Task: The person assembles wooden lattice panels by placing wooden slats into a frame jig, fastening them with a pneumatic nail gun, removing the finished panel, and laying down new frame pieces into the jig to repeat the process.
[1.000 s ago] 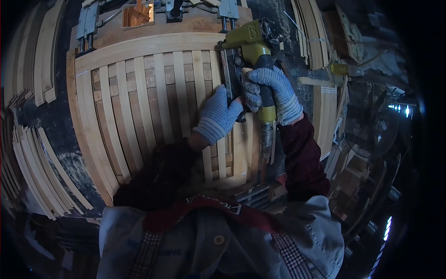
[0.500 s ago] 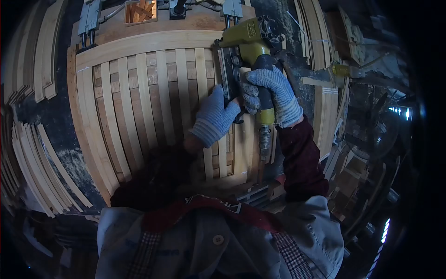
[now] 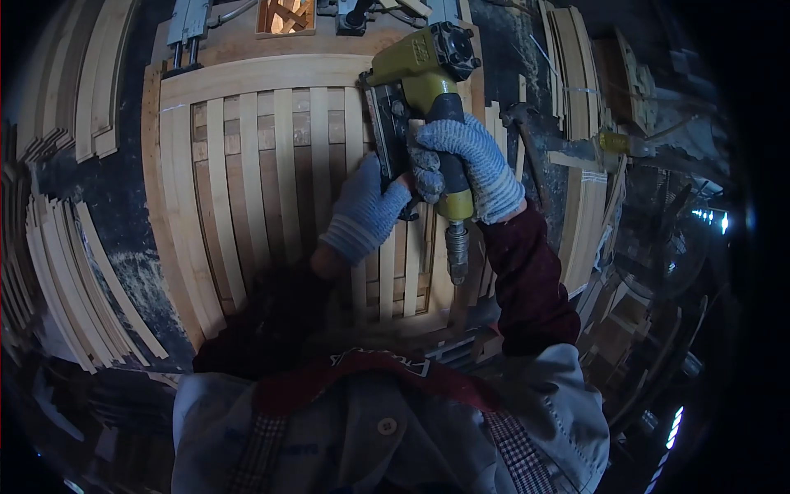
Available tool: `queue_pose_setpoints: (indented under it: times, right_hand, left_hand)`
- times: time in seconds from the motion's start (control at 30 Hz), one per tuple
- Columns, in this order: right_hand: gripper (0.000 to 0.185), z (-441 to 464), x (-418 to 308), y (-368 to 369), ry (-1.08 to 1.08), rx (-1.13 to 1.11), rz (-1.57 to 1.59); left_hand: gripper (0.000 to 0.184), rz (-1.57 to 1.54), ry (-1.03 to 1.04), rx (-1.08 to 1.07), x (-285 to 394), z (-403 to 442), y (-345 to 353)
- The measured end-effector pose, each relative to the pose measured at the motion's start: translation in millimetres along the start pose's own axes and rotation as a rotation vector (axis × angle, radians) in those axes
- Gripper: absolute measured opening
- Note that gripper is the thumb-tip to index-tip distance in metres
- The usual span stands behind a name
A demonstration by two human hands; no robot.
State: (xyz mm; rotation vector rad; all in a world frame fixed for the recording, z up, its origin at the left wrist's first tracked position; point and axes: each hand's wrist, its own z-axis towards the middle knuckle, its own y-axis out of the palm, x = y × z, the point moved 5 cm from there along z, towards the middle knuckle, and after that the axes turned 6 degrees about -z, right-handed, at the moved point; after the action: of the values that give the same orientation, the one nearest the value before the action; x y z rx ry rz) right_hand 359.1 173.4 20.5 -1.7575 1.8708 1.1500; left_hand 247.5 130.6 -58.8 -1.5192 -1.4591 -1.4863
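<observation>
A green and black nail gun (image 3: 425, 82) is held over the right part of a slatted wooden frame (image 3: 276, 71). My right hand (image 3: 473, 165), in a grey-blue knit glove, is wrapped round its dark handle. My left hand (image 3: 364, 210), gloved alike, grips the lower end of the gun's black magazine (image 3: 389, 123). The nose of the gun is by the frame's top rail, near its right end. Below the handle a metal hose coupling (image 3: 457, 251) hangs down. Vertical slats of the frame run under my left hand and forearm.
A hammer (image 3: 531, 148) lies right of the nail gun. Stacked wood strips (image 3: 90, 288) lie at the left, with more strips (image 3: 580, 214) at the right. A small box (image 3: 285, 18) of wood pieces and metal clamps (image 3: 188, 23) are at the top.
The nail gun and both my hands have shifted a little left along the frame's top rail. The view has shifted too, and the hammer at the right now shows more fully.
</observation>
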Motion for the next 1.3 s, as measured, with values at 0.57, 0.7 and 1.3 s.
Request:
queue_pose_setpoints:
  times: [0.57, 0.7, 1.3]
  right_hand:
    - [0.017, -7, -5, 15, -0.039, 0.120, -0.064]
    - [0.016, -7, 0, 13, 0.003, 0.123, -0.048]
    - [0.018, 9, 3, 38, -0.004, 0.010, -0.043]
  left_hand:
    - [0.039, -0.102, -0.047, 0.001, -16, 3, -2]
    - [0.039, -0.072, -0.092, -0.018, -20, 2, -2]
    - [0.034, -0.074, -0.048, 0.020, -4, -13, -31]
